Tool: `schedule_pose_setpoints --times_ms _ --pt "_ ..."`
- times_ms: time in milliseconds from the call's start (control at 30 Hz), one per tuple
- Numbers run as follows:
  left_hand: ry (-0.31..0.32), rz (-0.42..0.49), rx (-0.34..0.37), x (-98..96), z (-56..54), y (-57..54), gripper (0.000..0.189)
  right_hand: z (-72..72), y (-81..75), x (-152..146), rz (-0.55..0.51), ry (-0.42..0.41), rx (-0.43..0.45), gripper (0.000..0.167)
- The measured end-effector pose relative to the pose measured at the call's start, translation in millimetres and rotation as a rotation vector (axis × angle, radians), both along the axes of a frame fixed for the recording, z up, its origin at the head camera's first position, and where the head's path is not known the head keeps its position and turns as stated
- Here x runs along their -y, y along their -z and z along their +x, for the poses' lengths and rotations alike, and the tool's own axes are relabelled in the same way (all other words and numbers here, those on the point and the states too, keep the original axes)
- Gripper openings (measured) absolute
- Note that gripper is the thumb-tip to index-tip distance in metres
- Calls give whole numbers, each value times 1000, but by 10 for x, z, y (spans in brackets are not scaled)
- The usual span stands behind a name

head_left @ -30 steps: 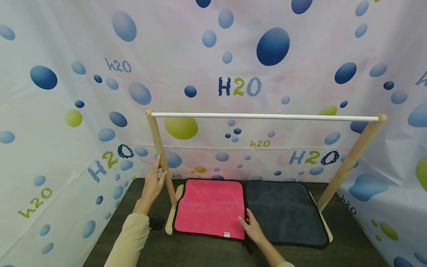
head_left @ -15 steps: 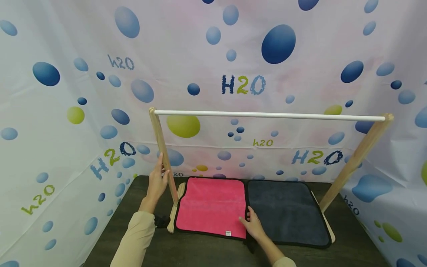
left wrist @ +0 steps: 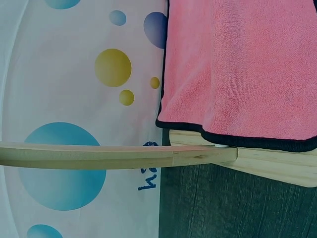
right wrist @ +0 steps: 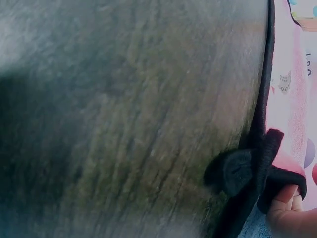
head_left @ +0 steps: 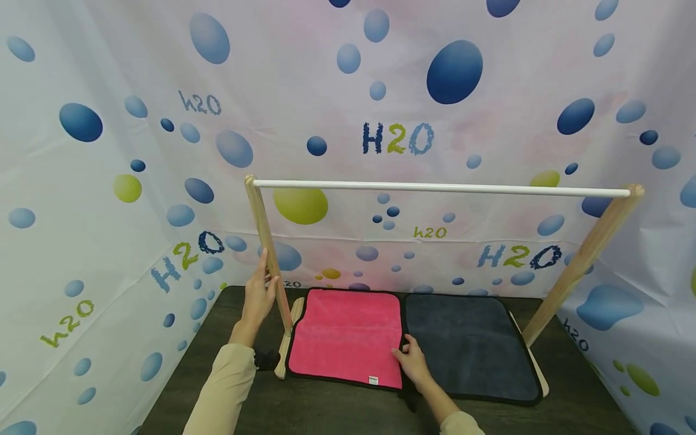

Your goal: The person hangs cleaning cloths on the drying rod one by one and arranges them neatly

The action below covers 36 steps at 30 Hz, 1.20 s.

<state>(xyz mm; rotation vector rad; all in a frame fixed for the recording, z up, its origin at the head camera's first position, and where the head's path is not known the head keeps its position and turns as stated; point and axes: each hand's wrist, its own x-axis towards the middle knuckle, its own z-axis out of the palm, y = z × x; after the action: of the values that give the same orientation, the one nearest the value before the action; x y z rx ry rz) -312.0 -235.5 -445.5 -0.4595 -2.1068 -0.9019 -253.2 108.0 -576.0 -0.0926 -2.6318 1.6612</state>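
Note:
In the head view my left hand [head_left: 258, 296] is at the left wooden post [head_left: 262, 223] of a rack. Its fingers lie along the post's left side and the thumb crosses in front. The left wrist view shows the lower part of this post [left wrist: 119, 156] but no fingers. My right hand [head_left: 413, 365] pinches the black-edged right side of a pink microfiber cloth [head_left: 345, 335]. The right wrist view shows its fingertips [right wrist: 289, 194] at the dark border, which is bent up there. Beside them lies a dark grey microfiber cloth [head_left: 462, 344].
A white rod [head_left: 435, 188] joins the left post to the right wooden post [head_left: 582, 266]. Both cloths overlap the rack's wooden feet, the left foot [head_left: 284, 357] among them. All stand on a dark wooden table [head_left: 326, 411] before a curtain with bubble prints [head_left: 454, 72].
The right thumb and fingers have come closer together at the pink cloth's edge. My left hand keeps its place at the post. The head view has shifted slightly.

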Motion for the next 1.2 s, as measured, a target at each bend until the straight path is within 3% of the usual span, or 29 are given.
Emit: schedule_pose_setpoints --times_ms 100,333,433,633,800,967,1200 --pt "-4 -1 1 0 2 -2 80 -12 -3 3 -28 12 17 56" --pt "-4 -2 -27 -5 -4 11 81 -67 43 -42 -224 -21 148 54" --pt "-5 0 -20 -8 -4 31 82 -89 53 -54 -316 -57 194 50" --pt "-5 7 9 -19 3 34 81 -127 11 -75 -459 -203 257 61" --pt "-7 9 6 -21 0 33 81 -152 -109 -69 -519 -314 292 71" --pt "-9 14 3 -20 3 28 80 -147 -328 -47 -561 -377 302 77" --pt "7 30 22 -16 0 16 77 -174 -671 5 -687 -509 244 74"
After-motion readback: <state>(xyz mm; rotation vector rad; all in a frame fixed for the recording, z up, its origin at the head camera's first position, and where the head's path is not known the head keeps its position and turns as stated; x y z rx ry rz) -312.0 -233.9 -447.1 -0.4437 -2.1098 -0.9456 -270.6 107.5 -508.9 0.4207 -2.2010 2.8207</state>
